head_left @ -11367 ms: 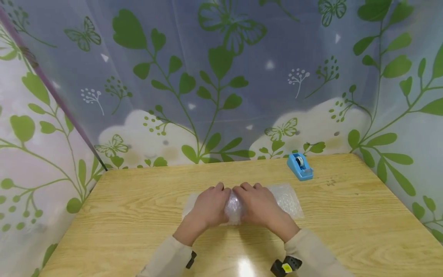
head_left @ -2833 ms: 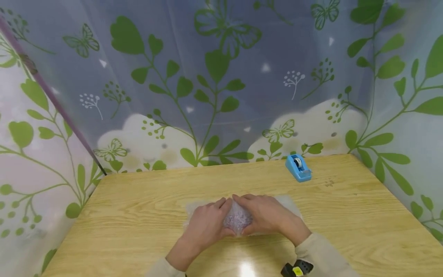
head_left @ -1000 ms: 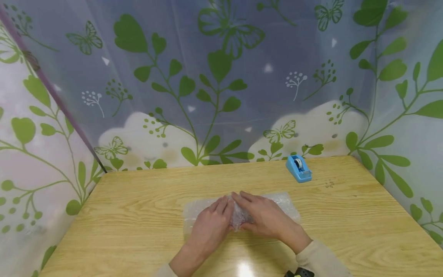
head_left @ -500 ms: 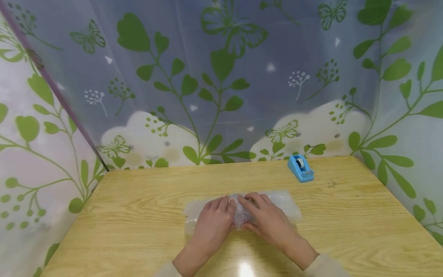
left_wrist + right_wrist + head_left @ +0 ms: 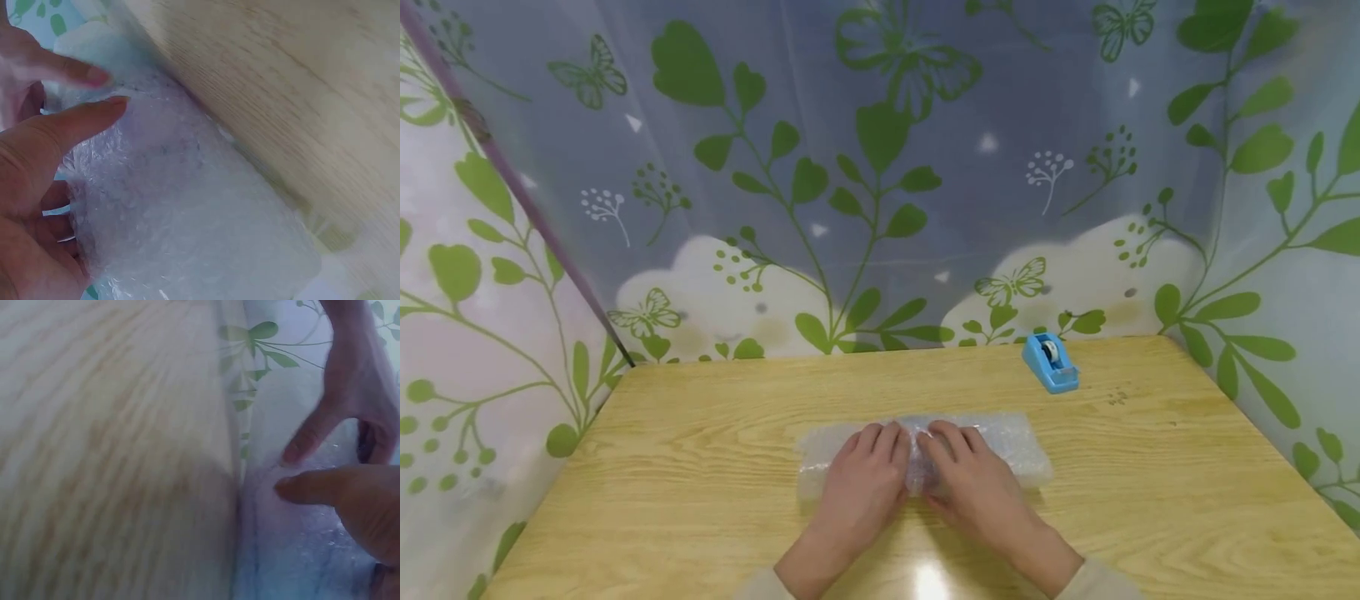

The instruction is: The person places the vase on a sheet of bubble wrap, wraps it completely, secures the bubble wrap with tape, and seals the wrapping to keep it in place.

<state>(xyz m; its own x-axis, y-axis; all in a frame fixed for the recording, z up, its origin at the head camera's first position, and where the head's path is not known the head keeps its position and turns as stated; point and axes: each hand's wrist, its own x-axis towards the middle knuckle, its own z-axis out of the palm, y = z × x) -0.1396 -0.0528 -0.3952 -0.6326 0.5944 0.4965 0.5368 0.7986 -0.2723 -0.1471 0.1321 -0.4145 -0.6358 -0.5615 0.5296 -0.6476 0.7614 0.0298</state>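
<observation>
A roll of clear bubble wrap (image 5: 1011, 446) lies crosswise on the table, its flat ends sticking out on either side of the hands. Something purplish shows through its middle, but the layers blur what it is. My left hand (image 5: 865, 483) grips the roll left of centre, fingers over the far side and thumb (image 5: 94, 119) on the near side. Close beside it, my right hand (image 5: 977, 487) holds the roll the same way, its thumb (image 5: 306, 487) pressing the near face. In both wrist views the thumb tips nearly meet on the wrap (image 5: 206, 206).
A blue tape dispenser (image 5: 1051, 364) with a roll of tape stands at the back right of the wooden table (image 5: 700, 433). Behind the table hangs a leaf-and-butterfly patterned curtain (image 5: 910, 208), with more of it along both sides.
Over the last second my fingers have spread further over the top of the wrap, and the bundle between them looks flatter. Earlier it bulged more between the hands. The tape dispenser has stayed put.
</observation>
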